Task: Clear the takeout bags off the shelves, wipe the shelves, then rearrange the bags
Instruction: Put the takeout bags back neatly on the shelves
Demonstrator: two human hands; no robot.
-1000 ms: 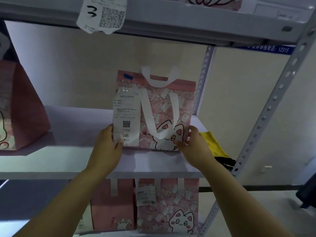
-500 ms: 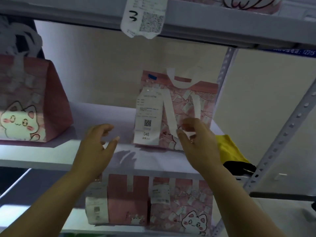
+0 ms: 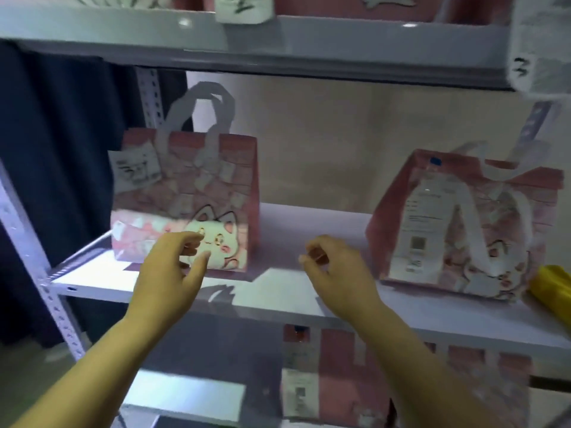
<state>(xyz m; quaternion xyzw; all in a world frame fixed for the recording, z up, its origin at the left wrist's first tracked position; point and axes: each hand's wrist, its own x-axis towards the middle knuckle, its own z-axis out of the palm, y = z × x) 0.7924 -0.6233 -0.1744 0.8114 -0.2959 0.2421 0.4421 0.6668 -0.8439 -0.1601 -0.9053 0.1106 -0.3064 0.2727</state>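
Middle shelf [image 3: 293, 293]: carries two pink cat-print takeout bags, both upright, well apart.

Left bag [image 3: 197, 186]: sits near the shelf's left end. White handles up, small white slip at the upper left corner, cat face low on the front.

Right bag [image 3: 438, 223]: sits toward the right end, turned slightly. Long white receipt on the front, one handle flopped down over it.

Left hand [image 3: 168, 282]: hovers in front of the left bag's lower front, by the cat face. Fingers [image 3: 188, 242] loosely curled, thumb spread apart from them, clamped on nothing. Can't tell whether the fingertips touch the bag, too much motion blur.

Right hand [image 3: 336, 273]: hangs over the bare stretch of shelf between the two bags, touching neither. Fingers [image 3: 315, 254] curled loosely inward, close to the thumb, nothing between them.

Yellow item [image 3: 551, 284]: lies at the far right of the same shelf, just beside the right bag. Too blurred to identify.

Upper shelf [image 3: 340, 41]: carries more pink bags, only the bottoms in view. Paper tag [image 3: 244, 9] marked "3" hangs over the front edge, second tag [image 3: 539, 50] at the right.

Lower shelf [image 3: 191, 393]: holds lower bags [image 3: 336, 375], pink with receipts, partly behind the right forearm.

Dark curtain [image 3: 61, 180]: hangs behind the rack's left post [image 3: 24, 242].
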